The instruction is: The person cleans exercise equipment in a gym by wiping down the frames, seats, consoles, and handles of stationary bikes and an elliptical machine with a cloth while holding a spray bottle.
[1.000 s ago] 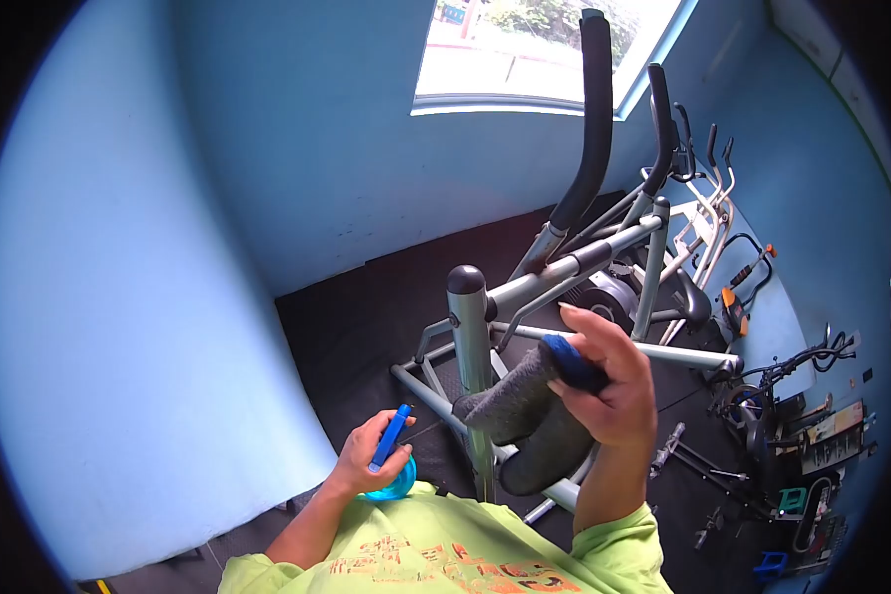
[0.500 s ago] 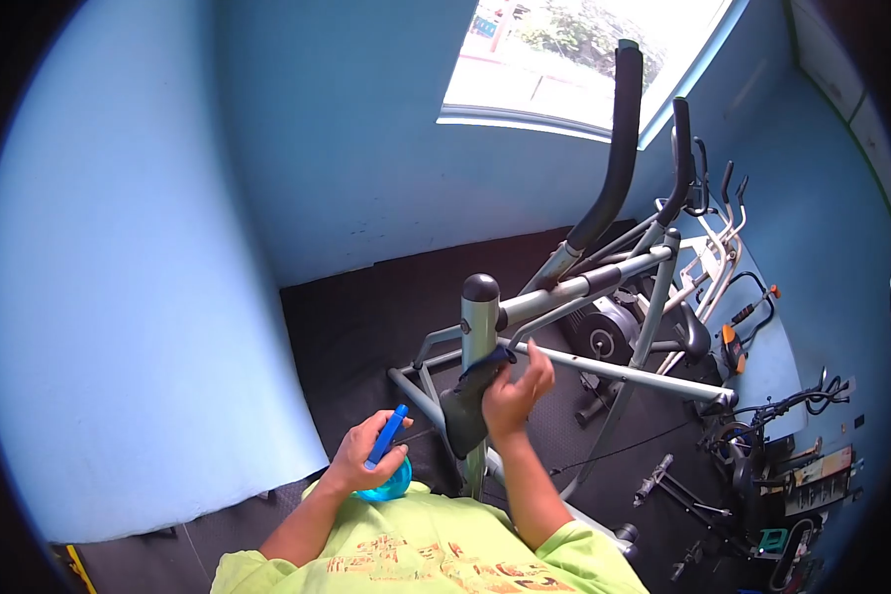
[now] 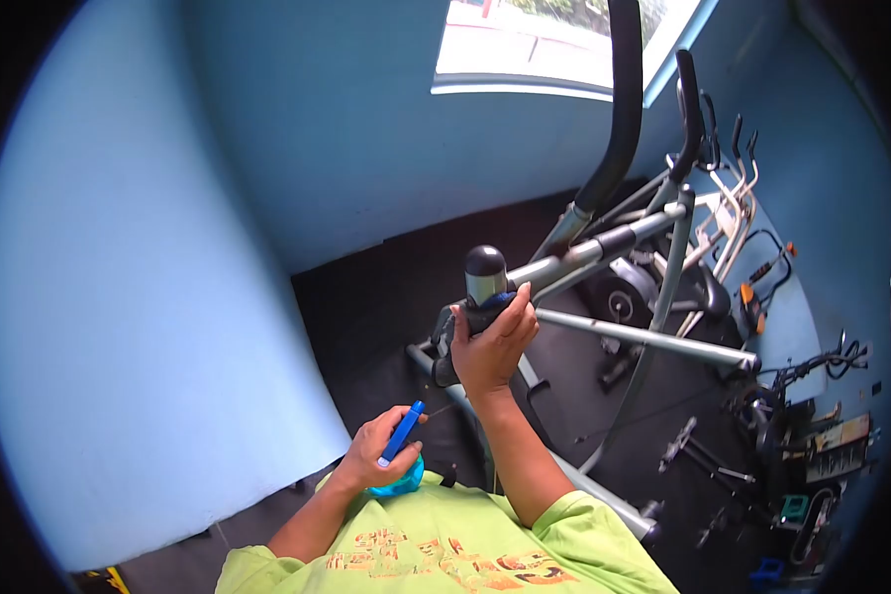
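My left hand (image 3: 376,450) is wrapped round a spray bottle with a blue trigger head (image 3: 403,433) and a turquoise body (image 3: 402,481), held low at my waist. My right hand (image 3: 492,348) presses a dark cloth (image 3: 447,371) round the upright silver post (image 3: 486,288) of an exercise machine, just under its black rounded cap (image 3: 485,260). Thumb and fingers lie on either side of the post. Most of the cloth is hidden behind the hand; part hangs down at its left.
Black-gripped handlebars (image 3: 619,109) rise from the machine's frame, with a silver bar (image 3: 653,339) running right. More exercise machines (image 3: 728,213) stand along the right wall. A light blue wall (image 3: 148,297) is close on the left, a window (image 3: 525,49) at the top.
My right hand has moved left onto the post with the cloth, which hung loose beside it before, and is now higher up near the cap. My left hand still holds the spray bottle.
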Demonstrator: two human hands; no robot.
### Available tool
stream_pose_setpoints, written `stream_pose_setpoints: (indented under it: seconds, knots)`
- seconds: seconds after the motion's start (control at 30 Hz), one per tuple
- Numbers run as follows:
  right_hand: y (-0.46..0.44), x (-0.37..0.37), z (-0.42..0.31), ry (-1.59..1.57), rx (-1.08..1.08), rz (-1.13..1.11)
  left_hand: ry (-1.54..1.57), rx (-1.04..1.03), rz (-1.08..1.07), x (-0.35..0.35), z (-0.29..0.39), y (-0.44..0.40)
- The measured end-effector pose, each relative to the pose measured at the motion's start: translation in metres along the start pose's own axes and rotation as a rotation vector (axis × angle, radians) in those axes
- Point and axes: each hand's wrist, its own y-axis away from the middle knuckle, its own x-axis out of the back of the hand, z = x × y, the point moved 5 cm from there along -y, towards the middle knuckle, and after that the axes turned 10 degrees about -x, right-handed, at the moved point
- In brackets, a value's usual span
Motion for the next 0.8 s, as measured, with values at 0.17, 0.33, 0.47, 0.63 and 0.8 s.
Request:
stream_pose_setpoints:
  seconds: [0.17, 0.33, 0.47, 0.63, 0.8]
  knots:
    - [0.089, -0.010, 0.074, 0.099, -0.095, -0.135, -0.056, 0.001, -0.075, 0.006, -0.002, 0.008]
    - [0.225, -0.006, 0.174, 0.248, -0.145, -0.149, -0.085, 0.055, -0.220, 0.005, -0.008, 0.014]
    - [0.281, 0.013, 0.202, 0.296, -0.145, -0.237, -0.101, 0.040, -0.346, -0.011, -0.011, 0.026]
    - [0.199, -0.001, 0.140, -0.016, -0.224, -0.082, -0.074, -0.034, -0.372, -0.031, -0.006, 0.044]
    - [0.170, 0.019, 0.115, -0.110, -0.162, 0.020, -0.133, 0.096, -0.417, -0.060, 0.007, 0.064]
